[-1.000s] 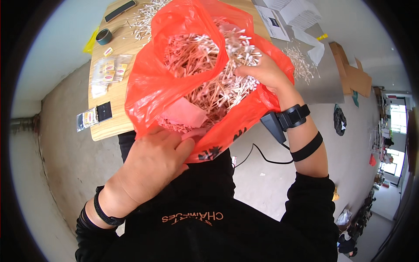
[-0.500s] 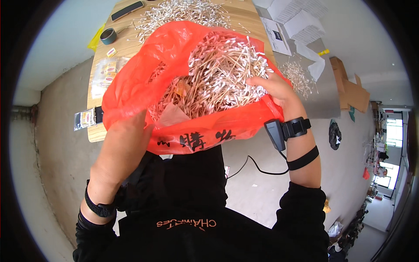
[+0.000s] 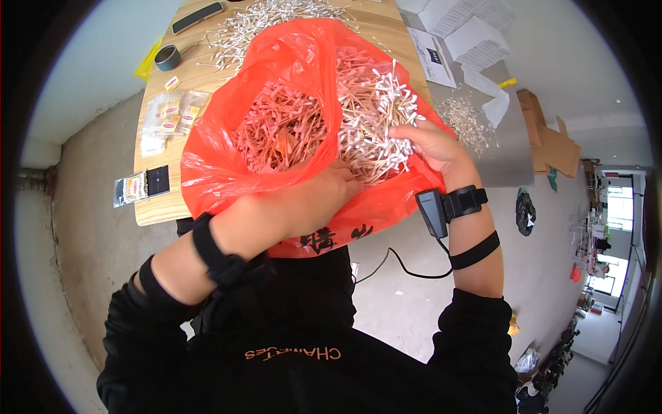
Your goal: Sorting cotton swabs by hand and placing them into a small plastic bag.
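One red bag (image 3: 212, 152) of cotton swabs (image 3: 365, 131) overlaps the surface (image 3: 157, 207) in view; the left hand (image 3: 312, 200) has moved to the bag's middle, nearer the right hand (image 3: 438, 146), whose thumb lies on swabs; I cannot tell how either hand's fingers grip

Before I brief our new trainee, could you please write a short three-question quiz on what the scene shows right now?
1. What fills the open, red plastic bag?
A) Steel screws
B) White-tipped, thin-stemmed cotton swabs
C) Green glass marbles

2. True or false: a flat, black, rectangular device lies on the pale wood-grain tabletop.

3. Which of the person's hands has its thumb over the white swab tips?

Key: 1. B; 2. True; 3. The right hand.
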